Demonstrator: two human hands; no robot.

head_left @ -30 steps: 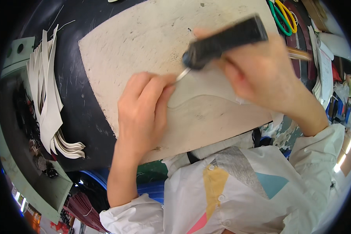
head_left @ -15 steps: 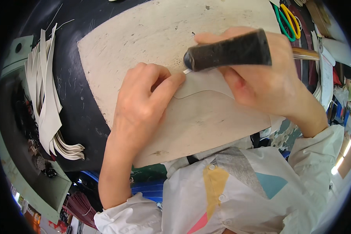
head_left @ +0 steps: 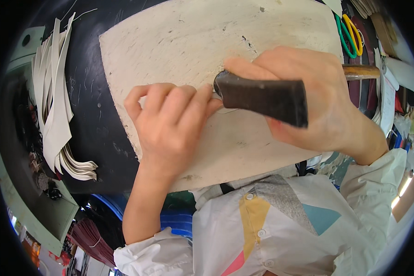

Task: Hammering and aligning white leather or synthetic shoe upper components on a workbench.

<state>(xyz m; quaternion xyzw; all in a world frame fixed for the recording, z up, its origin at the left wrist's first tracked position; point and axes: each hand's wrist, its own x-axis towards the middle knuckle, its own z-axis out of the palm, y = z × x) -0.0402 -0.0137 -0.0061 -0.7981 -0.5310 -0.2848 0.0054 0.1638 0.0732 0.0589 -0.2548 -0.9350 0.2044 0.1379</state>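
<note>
Since a second ago both hands have drawn together on the cutting board: the left hand has slid up and to the right, and the right hand has swung its knife round so that the dark handle now lies nearly level, its tip end pointing at the left fingertips.

The thing being cut is a thin pale sheet lying flat on the board, just under and between the two hands; only a faint curved edge of it shows below the knife. It looks light, limp and easily shifted, so it is best held by pressing it flat close beside the blade, not by pinching it up. The left hand does so: its grip is spread, fingers laid flat on the sheet, holding nothing up. The right grip is clenched round the knife handle, thumb along the top. The blade itself is hidden behind the left fingertips.

Left of the board, on the dark desk, lies a stack of white strips. Off its upper right corner lie scissors.
</note>
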